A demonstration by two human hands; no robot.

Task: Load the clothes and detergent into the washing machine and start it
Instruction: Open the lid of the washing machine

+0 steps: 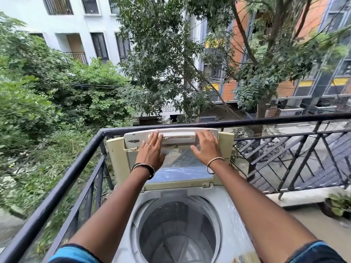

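Both palms lie flat and spread on the raised lid (pixel 171 160) — left hand (pixel 152 150), right hand (pixel 207 149) — above the empty drum (pixel 178 232); hinged, stiff, folding plastic, probably light, best handled at its top edge.

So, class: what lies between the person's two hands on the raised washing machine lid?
In the head view, only the lid itself: its pale handle strip with a slotted vent spans the gap between the left hand and right hand.
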